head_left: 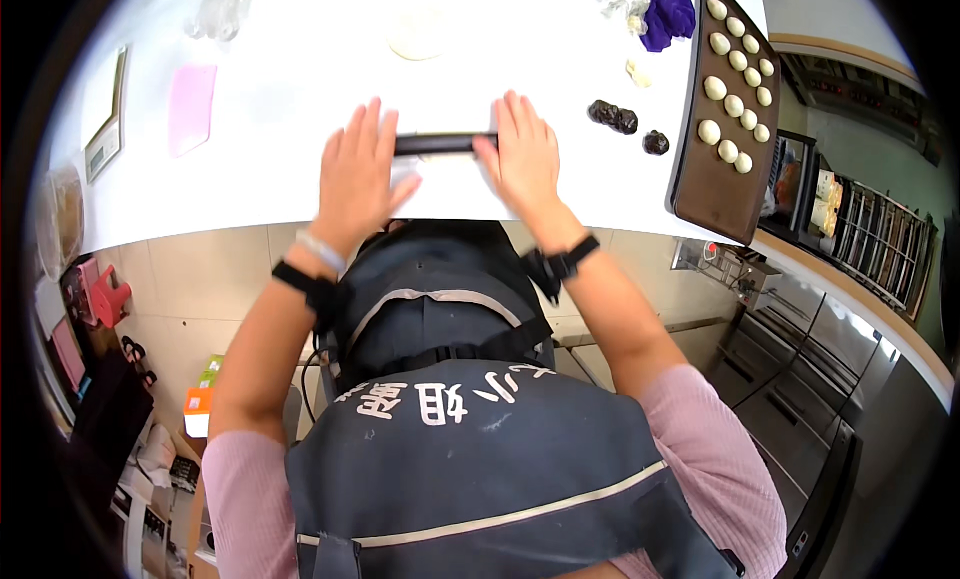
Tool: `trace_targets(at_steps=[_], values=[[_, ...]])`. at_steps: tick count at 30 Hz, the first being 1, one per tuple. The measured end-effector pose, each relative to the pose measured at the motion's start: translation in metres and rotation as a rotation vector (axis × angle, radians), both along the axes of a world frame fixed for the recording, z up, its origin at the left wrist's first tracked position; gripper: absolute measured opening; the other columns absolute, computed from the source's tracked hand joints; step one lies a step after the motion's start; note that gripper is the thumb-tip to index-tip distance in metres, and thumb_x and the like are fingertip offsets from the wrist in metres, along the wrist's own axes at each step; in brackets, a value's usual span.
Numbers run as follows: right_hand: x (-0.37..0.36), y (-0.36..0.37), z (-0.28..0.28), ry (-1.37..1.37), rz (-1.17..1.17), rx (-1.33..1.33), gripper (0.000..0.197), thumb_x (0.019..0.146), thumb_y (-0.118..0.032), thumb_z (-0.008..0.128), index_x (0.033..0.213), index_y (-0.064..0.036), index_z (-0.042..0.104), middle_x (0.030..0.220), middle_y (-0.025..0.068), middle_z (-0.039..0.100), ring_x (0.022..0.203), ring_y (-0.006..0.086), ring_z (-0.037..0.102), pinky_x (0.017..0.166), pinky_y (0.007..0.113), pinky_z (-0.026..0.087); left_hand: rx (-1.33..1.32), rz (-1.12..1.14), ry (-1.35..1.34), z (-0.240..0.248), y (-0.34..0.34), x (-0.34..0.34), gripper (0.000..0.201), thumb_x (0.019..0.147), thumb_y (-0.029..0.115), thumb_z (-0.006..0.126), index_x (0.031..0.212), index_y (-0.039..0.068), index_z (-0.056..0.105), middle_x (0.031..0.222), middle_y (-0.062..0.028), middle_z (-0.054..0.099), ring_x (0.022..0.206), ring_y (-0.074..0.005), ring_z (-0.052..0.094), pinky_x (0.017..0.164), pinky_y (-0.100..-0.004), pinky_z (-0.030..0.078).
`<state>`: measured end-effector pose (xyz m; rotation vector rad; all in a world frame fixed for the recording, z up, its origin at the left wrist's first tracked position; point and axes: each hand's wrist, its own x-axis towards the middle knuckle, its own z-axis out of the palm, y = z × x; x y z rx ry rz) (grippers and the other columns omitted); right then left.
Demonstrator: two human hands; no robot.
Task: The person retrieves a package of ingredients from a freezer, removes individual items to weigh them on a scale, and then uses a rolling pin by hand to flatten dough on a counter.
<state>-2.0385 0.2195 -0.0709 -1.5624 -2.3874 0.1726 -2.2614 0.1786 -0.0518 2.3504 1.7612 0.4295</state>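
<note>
A black rolling pin [440, 145] lies crosswise on the white table, over a pale piece of dough that barely shows beneath it. My left hand [357, 174] rests on the pin's left end, fingers stretched forward and thumb apart. On the right end lies my right hand [525, 159], its fingers also straight and flat rather than wrapped round. Beyond the pin is a pale flat round of dough [416, 44]. To the right sit dark, shiny lumps [613, 117], a single dark ball [656, 142] and a small pale dough scrap [638, 74].
A brown baking tray [715, 199] with several white dough balls stands along the table's right edge. Behind the scrap are a purple bag [668, 17] and clear plastic. At left lie a pink flat scraper [191, 107], a scale [100, 151] and a round clear container [62, 219].
</note>
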Motion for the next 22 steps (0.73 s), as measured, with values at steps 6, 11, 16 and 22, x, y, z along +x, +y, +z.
trace_targets(at_steps=[6,11,16,22], values=[[0.004,-0.005,-0.005,-0.053,-0.026,-0.013,0.065,0.076,-0.039,0.059,0.124,0.0008,0.041,0.132,0.0222,0.037,0.123,0.0346,0.034,0.096,0.057,0.025,-0.035,-0.065,-0.012,-0.007,-0.003,-0.004,0.074,0.072,0.039,0.063,0.131,0.003,0.035,0.136,-0.0174,0.034,0.124,-0.0312,0.034,0.098,-0.0439,0.029],[-0.012,0.047,-0.002,-0.007,-0.147,0.068,0.062,0.078,-0.039,0.056,0.122,0.0012,0.041,0.133,0.0222,0.035,0.125,0.0347,0.031,0.099,0.056,0.022,0.071,0.119,0.059,-0.012,0.059,-0.002,0.062,0.081,0.038,0.055,0.129,0.004,0.037,0.135,-0.0192,0.034,0.125,-0.0325,0.033,0.100,-0.0478,0.026],[0.013,-0.083,0.019,-0.068,0.055,-0.214,0.071,0.078,-0.040,0.057,0.131,0.0002,0.032,0.138,0.0176,0.030,0.127,0.0307,0.029,0.101,0.054,0.020,0.004,-0.134,-0.016,-0.001,-0.033,-0.012,0.054,0.071,0.021,0.066,0.119,0.006,0.048,0.113,-0.0098,0.050,0.105,-0.0245,0.047,0.090,-0.0390,0.035],[0.038,-0.071,0.040,0.116,-0.175,-0.217,0.070,0.078,-0.039,0.058,0.133,-0.0044,0.032,0.139,0.0155,0.029,0.128,0.0292,0.028,0.104,0.050,0.018,-0.021,-0.006,-0.193,-0.001,-0.022,-0.049,0.039,0.070,0.012,0.064,0.108,0.006,0.055,0.095,-0.0090,0.057,0.087,-0.0273,0.054,0.077,-0.0361,0.038]])
